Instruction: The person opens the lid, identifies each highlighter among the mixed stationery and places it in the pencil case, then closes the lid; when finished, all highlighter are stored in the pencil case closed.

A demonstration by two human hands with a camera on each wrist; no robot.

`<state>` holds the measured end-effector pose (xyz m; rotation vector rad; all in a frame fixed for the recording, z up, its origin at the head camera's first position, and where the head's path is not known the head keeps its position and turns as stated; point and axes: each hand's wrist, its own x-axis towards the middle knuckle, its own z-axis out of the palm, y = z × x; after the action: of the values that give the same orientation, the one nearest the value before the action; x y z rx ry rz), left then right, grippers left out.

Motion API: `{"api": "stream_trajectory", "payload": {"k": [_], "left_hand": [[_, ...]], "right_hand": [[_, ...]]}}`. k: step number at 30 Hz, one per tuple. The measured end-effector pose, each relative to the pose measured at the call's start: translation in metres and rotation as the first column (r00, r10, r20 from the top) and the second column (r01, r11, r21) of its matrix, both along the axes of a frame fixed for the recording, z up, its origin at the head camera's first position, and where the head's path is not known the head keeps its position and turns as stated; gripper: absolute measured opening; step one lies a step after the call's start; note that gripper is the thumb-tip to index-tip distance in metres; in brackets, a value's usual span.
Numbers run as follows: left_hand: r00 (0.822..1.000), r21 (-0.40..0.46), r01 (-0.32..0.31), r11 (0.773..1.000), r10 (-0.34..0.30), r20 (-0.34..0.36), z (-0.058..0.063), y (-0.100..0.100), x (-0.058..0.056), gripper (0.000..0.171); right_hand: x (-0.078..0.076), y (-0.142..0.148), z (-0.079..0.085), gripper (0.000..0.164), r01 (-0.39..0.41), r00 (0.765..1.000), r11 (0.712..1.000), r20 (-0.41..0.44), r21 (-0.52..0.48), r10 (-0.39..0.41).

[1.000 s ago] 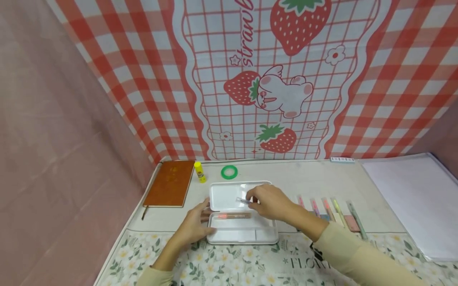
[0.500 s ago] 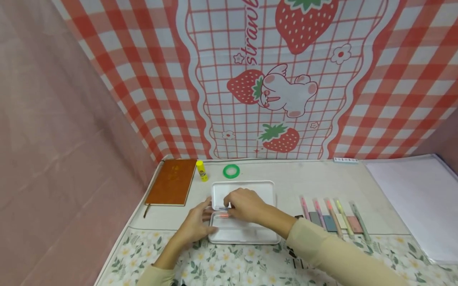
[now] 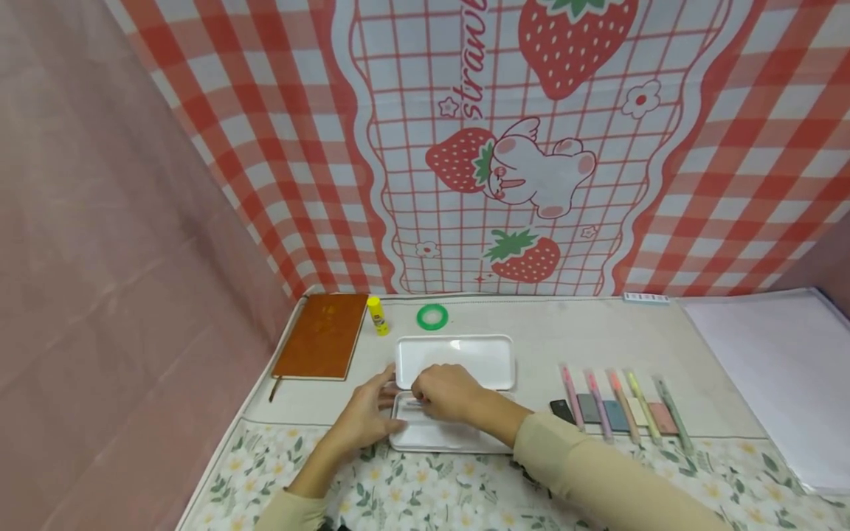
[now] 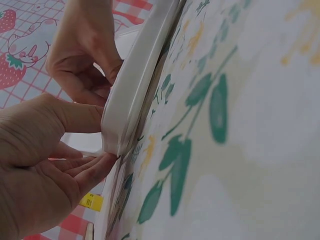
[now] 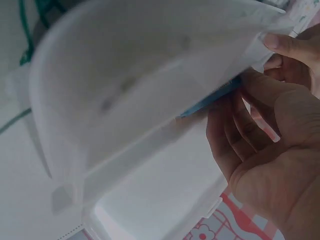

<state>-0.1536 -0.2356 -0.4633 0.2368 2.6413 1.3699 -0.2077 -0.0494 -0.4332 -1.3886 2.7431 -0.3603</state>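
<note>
A white pencil case (image 3: 454, 354) lies open on the table, its lid laid back on the far side. My left hand (image 3: 364, 414) holds the case's left end, with thumb and fingertips on its wall in the left wrist view. My right hand (image 3: 448, 392) is down in the case's near half, fingers curled round a slim blue pen (image 5: 215, 98), most of which the hand and the case wall hide. The orange-brown pen seen earlier in the case is now covered by the right hand.
Right of the case, several pens (image 3: 601, 404) lie across small coloured flat pieces (image 3: 616, 415). Behind are a green tape roll (image 3: 432, 305), a yellow glue stick (image 3: 378, 316) and a brown notebook (image 3: 322, 335). White sheets (image 3: 764, 369) cover the right side.
My right hand has moved left and down from above the lid into the case's near half, carrying the pen. The left hand has stayed at the case's left end.
</note>
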Motion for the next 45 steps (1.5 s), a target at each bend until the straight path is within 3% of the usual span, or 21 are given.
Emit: {"api": "stream_trajectory", "payload": {"k": [6,12,18,22,27,35,40,45], "left_hand": [[1.000,-0.003,-0.005,1.000,0.005,0.009,0.002,0.002,-0.001,0.096],[1.000,0.016,-0.008,1.000,0.008,0.023,0.002,0.003,-0.001,0.096],[1.000,0.015,-0.002,1.000,0.001,0.025,0.002,0.005,-0.001,0.096],[0.999,-0.002,-0.023,1.000,0.023,0.030,0.003,0.005,-0.001,0.097],[0.999,0.011,-0.034,0.999,0.034,0.036,0.004,0.004,0.000,0.097],[1.000,-0.007,-0.019,1.000,0.019,0.019,0.003,0.002,0.001,0.096],[1.000,-0.013,-0.011,1.000,0.011,0.017,0.002,0.002,0.001,0.097],[1.000,-0.015,-0.008,1.000,0.008,0.014,0.003,0.003,0.000,0.097]], "right_hand": [[0.001,-0.001,-0.005,0.009,0.021,0.998,1.000,-0.053,0.019,-0.020],[0.003,0.003,-0.003,0.008,0.029,0.998,0.999,-0.051,0.013,-0.028],[0.007,0.025,0.014,0.014,0.094,0.996,0.995,0.001,-0.030,-0.094],[0.006,0.056,0.030,0.026,0.140,0.988,0.986,-0.055,-0.092,-0.145],[-0.002,0.107,0.043,0.031,0.249,0.957,0.957,-0.114,-0.146,-0.266],[-0.017,0.183,0.050,0.035,0.435,0.887,0.890,-0.108,-0.134,-0.450],[-0.019,0.206,0.047,0.039,0.498,0.858,0.860,-0.079,-0.106,-0.507],[-0.021,0.211,0.033,0.045,0.531,0.845,0.842,-0.011,-0.099,-0.535]]}}
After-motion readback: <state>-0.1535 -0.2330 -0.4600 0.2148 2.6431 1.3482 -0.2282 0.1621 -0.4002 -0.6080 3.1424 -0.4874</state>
